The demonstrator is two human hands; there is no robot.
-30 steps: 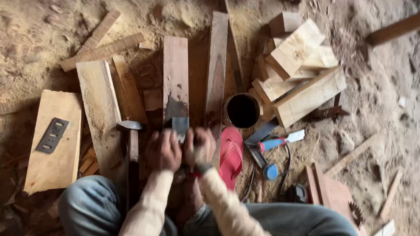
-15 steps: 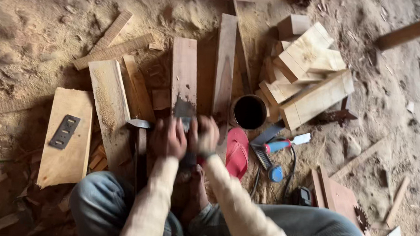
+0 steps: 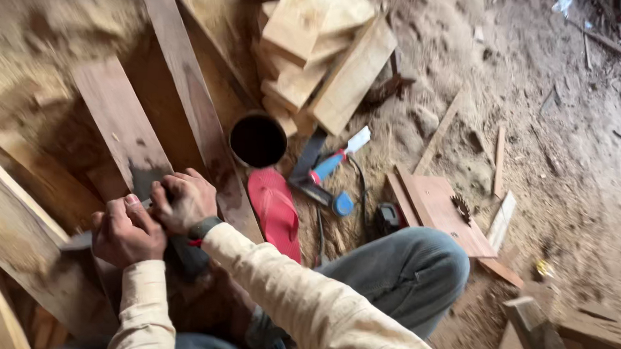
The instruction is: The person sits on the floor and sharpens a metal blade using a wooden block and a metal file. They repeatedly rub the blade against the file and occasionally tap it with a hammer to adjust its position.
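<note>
We press left hand (image 3: 128, 231) and right hand (image 3: 183, 202), both clenched, on dark tool (image 3: 185, 253) at near end of reddish plank (image 3: 120, 128) on sawdust floor (image 3: 534, 156). Plank judged stiff, heavy; hold by long edges.

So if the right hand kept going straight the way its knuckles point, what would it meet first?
Most likely only the reddish-brown wooden plank it is already resting on. The right hand points up and left along that board, and nothing else shows on it further along, though depth is hard to judge from above.
</note>
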